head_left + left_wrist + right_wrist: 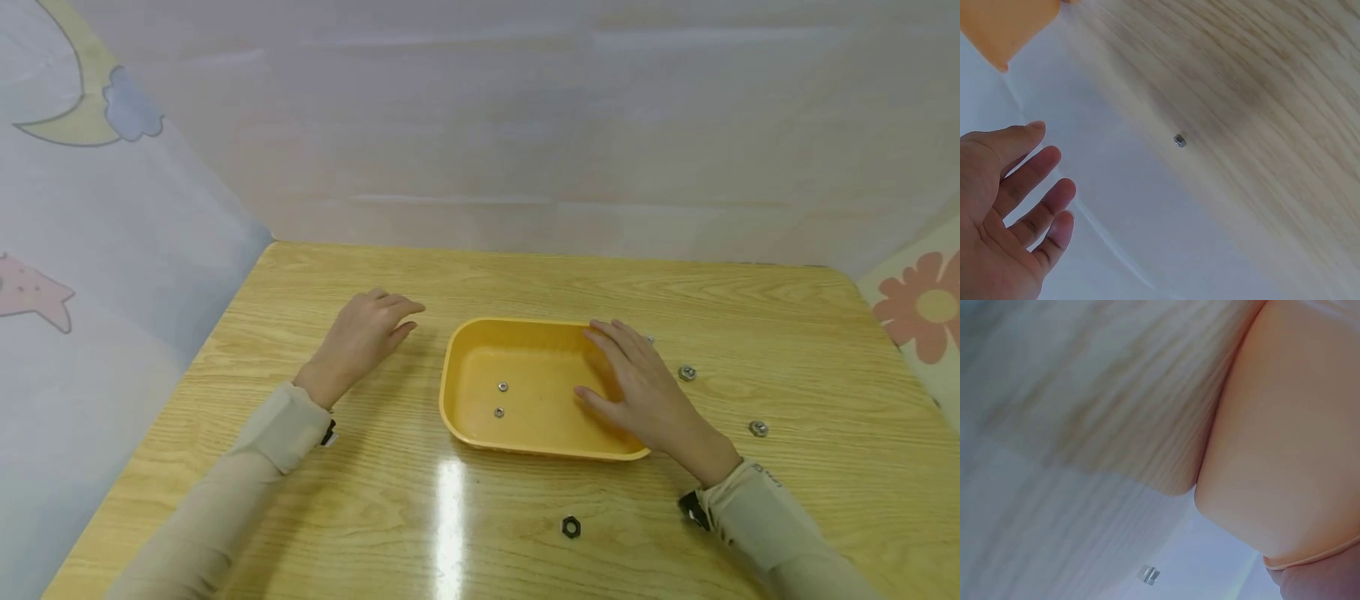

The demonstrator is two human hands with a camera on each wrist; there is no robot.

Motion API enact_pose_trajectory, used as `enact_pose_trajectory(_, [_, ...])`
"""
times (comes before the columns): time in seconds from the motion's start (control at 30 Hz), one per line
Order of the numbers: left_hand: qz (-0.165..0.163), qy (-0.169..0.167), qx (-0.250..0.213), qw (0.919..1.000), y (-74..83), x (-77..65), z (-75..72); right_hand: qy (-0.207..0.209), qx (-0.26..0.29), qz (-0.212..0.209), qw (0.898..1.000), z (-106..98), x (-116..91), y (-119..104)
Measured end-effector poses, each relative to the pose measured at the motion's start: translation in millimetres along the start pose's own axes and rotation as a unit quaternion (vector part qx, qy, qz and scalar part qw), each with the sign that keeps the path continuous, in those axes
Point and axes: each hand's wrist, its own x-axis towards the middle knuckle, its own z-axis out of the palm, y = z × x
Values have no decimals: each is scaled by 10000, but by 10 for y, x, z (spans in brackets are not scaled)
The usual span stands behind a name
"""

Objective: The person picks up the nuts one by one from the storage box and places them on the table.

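A yellow tray (540, 450) with rounded corners stands on the wooden table; two small metal nuts (503, 387) lie in its left half. My right hand (648, 392) is over the tray's right end, its fingers stretched toward the far right corner and its thumb above the inside. In the right wrist view, the tray's outer wall (1285, 444) fills the right side and only a bit of the hand shows at its rim. My left hand (367, 333) hovers left of the tray, holding nothing, its fingers loosely bent in the left wrist view.
A dark hex nut (571, 527) lies in front of the tray. To its right lie larger metal nuts, one nearer (758, 428) and one farther (687, 373). The left wrist view shows a small nut (1180, 140) on the table. Printed sheets hang behind and beside the table.
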Motion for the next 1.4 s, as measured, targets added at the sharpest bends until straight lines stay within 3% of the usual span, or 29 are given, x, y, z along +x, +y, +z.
enact_pose_trajectory(0.33, [406,259,-57,9988,140,77,-17,-38,20,26,10000,-13,-8,14])
enact_pose_trajectory(0.67, [558,362,-176,9976,286,126,-29,-103,31,62,9999,-18,-15,1])
enact_pose_trajectory(1.4, [801,257,-287,9960,511,195,23,17,23,-36,10000,-10,-21,-15])
